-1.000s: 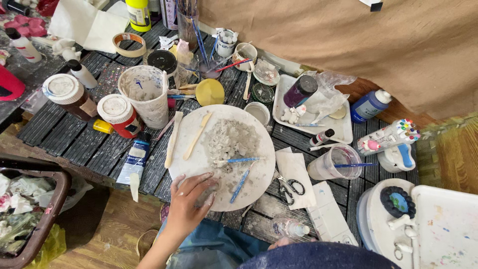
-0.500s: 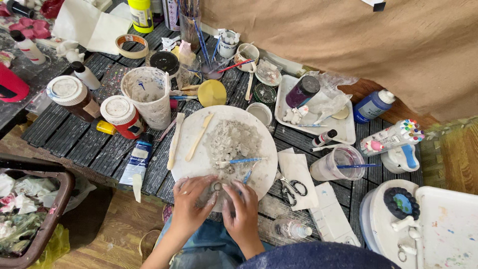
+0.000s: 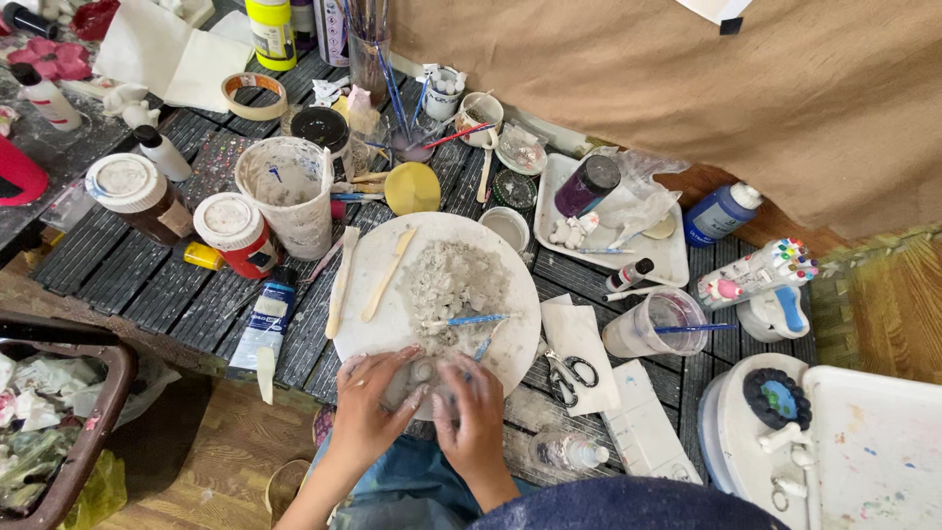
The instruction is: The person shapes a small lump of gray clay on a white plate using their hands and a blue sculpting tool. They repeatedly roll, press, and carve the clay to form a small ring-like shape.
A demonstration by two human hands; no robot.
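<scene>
Fingers of the left hand (image 3: 368, 407) and right hand (image 3: 474, 417) are pressing together around a small grey clay lump (image 3: 422, 374), which is sitting on the near rim of the round white board (image 3: 368, 280), with scissors (image 3: 569, 374) lying to the right.

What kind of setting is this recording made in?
Most likely a home craft or hobby workspace: a low slatted table crowded with paint bottles, a cup of brushes, and a round board with grey clay that both hands work.
</scene>
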